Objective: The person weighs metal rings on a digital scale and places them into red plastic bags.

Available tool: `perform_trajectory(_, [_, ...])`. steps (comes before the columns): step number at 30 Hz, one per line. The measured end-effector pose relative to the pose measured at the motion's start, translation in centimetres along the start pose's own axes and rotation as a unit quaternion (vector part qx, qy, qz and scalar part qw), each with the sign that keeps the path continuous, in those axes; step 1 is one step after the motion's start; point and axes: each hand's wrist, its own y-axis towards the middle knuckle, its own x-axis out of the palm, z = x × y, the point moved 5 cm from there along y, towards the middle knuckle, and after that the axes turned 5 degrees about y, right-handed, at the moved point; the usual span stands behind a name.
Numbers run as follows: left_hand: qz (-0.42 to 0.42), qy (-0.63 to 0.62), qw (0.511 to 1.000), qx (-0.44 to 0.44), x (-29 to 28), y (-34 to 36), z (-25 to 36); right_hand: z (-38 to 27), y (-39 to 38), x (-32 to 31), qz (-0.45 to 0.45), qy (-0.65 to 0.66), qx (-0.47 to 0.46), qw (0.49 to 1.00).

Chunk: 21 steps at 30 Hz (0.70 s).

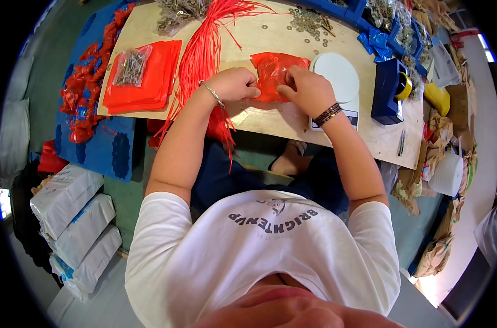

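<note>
A red plastic bag (pixel 271 65) with something inside lies on the pale wooden table (pixel 379 109). My left hand (pixel 237 85) is at its lower left edge, fingers curled and closed on it. My right hand (pixel 308 90) grips the bag's right side with bent fingers. Red plastic strands (pixel 199 65) hang over the table beside my left arm. A white scale (pixel 334 74) stands just right of the bag, partly behind my right hand.
Red sheets (pixel 142 98) with a bag of hardware (pixel 129 68) lie left; filled red bags (pixel 84 93) sit on a blue board. Washers (pixel 308 24), blue bins (pixel 358 19), a tape dispenser (pixel 386 90) and a pen-like tool (pixel 401 142) surround the work. White packages (pixel 68 194) stack lower left.
</note>
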Motion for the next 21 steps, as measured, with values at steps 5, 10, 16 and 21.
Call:
perform_trajectory(5, [-0.011, 0.024, 1.000, -0.006, -0.1, -0.2, 0.3, -0.2, -0.1, -0.3, 0.017, -0.045, 0.006, 0.999])
perform_trajectory(10, [-0.013, 0.010, 1.000, -0.005, 0.0, -0.1, 0.2, 1.9, -1.5, -1.4, 0.122, -0.050, 0.052, 0.990])
perform_trajectory(16, [0.041, 0.046, 0.998, 0.005, -0.2, -0.2, 0.4, -0.8, -4.4, 0.2, 0.186, -0.002, -0.123, 0.975])
perform_trajectory(21, [0.078, 0.060, 0.995, 0.031, -0.6, -0.5, 0.9, -1.9, -5.0, 2.6, 0.207, 0.007, -0.157, 0.966])
